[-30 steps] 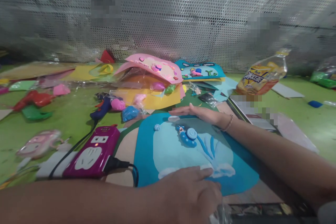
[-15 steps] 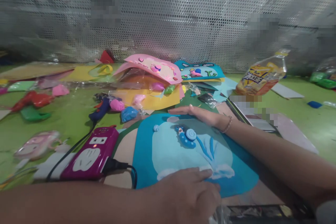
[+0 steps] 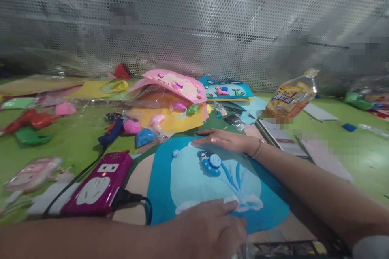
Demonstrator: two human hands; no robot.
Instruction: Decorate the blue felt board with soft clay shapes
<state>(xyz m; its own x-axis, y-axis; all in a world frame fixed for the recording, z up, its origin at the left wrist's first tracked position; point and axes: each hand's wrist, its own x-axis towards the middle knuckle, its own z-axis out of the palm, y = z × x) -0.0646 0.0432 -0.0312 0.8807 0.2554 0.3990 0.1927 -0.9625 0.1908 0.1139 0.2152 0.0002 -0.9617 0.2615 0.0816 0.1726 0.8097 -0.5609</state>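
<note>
A blue craft-foam card with a light blue panel lies in front of me. On it are a blue clay snail, a small ridged clay ball, blue grass blades and a white clay strip. My left hand rests over the card's lower edge, index finger stretched along the white strip and the other fingers partly bent. Its thumb is hidden. My right hand, with a bracelet at the wrist, lies across the top edge, fingers outstretched. Neither hand visibly holds anything.
A purple power strip with a plugged cable is at left, near a glue gun. Bagged clay, a pink decorated card and another blue card lie behind. A plastic bottle stands at right.
The view has shifted slightly, moving the scene left and down. My right hand has settled flatter over the card's upper edge. My left hand stays at the lower edge.
</note>
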